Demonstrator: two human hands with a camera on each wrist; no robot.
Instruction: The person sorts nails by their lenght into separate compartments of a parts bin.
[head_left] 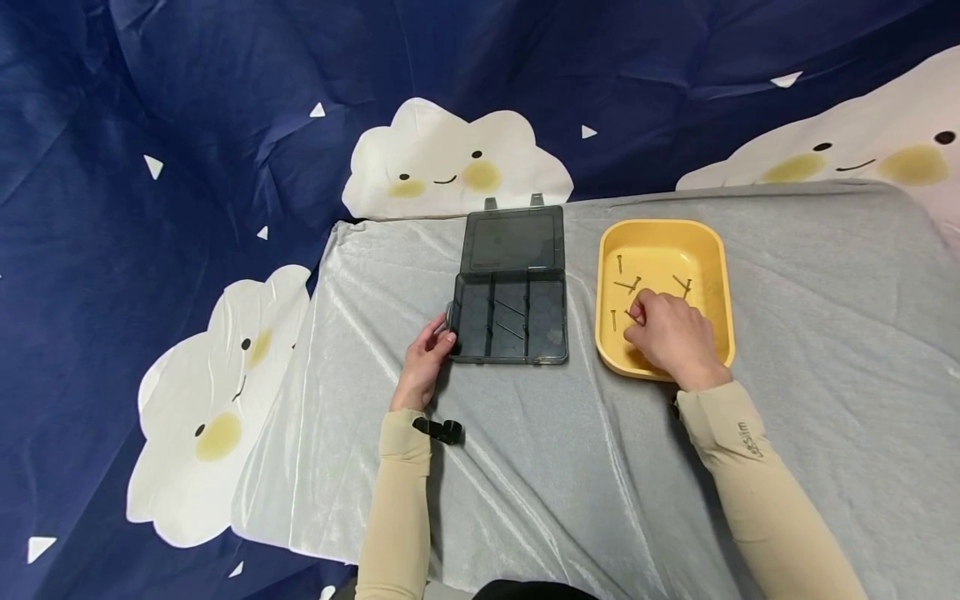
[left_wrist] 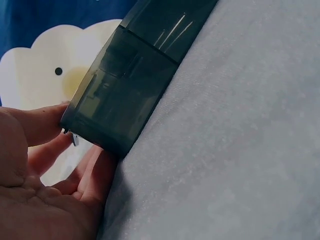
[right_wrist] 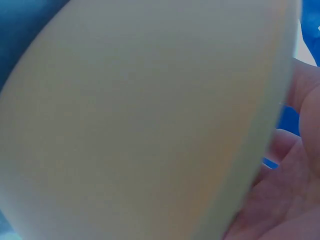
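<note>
A dark, see-through compartment box [head_left: 470,321] lies with its lid [head_left: 513,240] folded back. Two screws [head_left: 510,307] lie in its middle compartment. At the box's left side, my left hand [head_left: 426,358] holds the edge near the front corner; the left wrist view has thumb and fingers [left_wrist: 97,175] against that end. Inside a yellow tray [head_left: 666,231] to the right, my right hand [head_left: 671,333] pinches a screw [head_left: 632,317] between thumb and forefinger. Several loose screws [head_left: 619,264] are scattered on the tray floor. The tray wall [right_wrist: 140,120] hides the fingertips in the right wrist view.
Grey cloth [head_left: 540,467] covers the table, with folds in front of the box. A strip of cloth separates box and tray. Behind and to the left hangs a dark blue curtain [head_left: 225,75] with white clouds [head_left: 442,142].
</note>
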